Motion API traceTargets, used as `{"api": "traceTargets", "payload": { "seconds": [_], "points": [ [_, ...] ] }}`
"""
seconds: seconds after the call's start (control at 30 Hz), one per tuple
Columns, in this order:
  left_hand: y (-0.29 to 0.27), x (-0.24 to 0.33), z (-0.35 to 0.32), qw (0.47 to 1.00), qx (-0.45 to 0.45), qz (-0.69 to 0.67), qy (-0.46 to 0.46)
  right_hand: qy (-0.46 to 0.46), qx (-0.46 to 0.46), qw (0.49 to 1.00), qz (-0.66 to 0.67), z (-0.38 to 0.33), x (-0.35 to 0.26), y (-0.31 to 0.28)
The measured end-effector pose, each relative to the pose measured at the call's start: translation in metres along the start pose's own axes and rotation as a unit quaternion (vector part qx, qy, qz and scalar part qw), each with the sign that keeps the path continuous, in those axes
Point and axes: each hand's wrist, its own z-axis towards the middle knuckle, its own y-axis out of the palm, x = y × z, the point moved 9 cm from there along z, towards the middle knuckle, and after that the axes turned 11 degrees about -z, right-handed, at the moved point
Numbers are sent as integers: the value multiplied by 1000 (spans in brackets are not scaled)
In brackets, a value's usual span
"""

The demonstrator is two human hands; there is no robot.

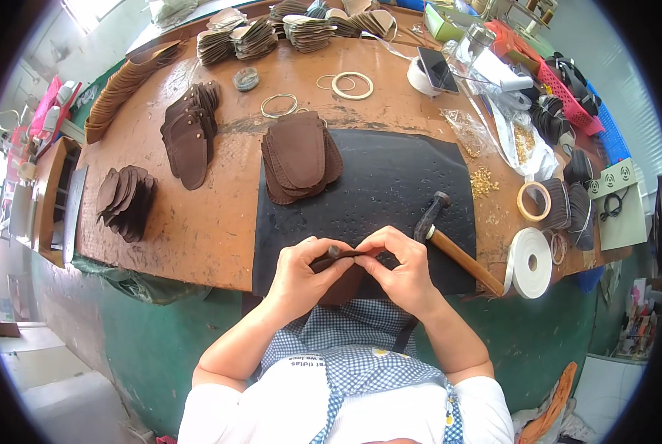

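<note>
A dark brown leather piece (pixel 357 254) is held at the near edge of the desk (pixel 205 237), in front of the apron (pixel 360 325). Its visible edge is stretched between the two grips, with the long axis set roughly left to right and tipped slightly up toward the right. It is pinched by the left grip (pixel 301 270), in which a round-ended rod (pixel 334 251) is also retained, and by the fingertips of the right grip (pixel 401 270); neither is nearer, since the leather is touched by both. How much of the piece is covered by the fingers cannot be told. The hammer (pixel 460 255) is placed just beside the right grip, its head directed away from the wearer and its handle slanted toward the near right corner of the black mat (pixel 390 170). Farther off, a stack of rounded leather panels (pixel 297 152) is set on the mat's far left part. Brass-coloured fittings (pixel 483 182) are heaped beyond its right edge, with a white tape roll (pixel 522 274) stood nearer the wearer.
</note>
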Motion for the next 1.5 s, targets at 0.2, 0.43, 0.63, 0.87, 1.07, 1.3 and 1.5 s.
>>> {"api": "traceTargets", "payload": {
  "seconds": [0.2, 0.43, 0.63, 0.87, 1.07, 1.3, 1.5],
  "points": [
    [3, -17, 1, 989, -28, -97, -105, 76, -91, 991, 59, 1, 9, 5],
    [5, -50, -11, 928, 54, -304, -210, 204, -83, 951, 218, -7, 39, 24],
    [6, -52, -8, 930, 61, -298, -208, 226, -67, 929, 284, -14, 43, 19],
    [5, -48, -8, 932, 65, -297, -199, 230, -85, 935, 257, -12, 45, 23],
    [3, -49, -7, 947, 44, -252, -192, 71, 2, 996, 57, 0, 18, 1],
    [2, -35, -6, 970, 50, -204, -125, -169, 30, 965, -200, 8, -32, -11],
    [2, -18, -7, 988, 55, -135, -48, -192, 24, 958, -210, 7, -36, -7]
  ]
}}
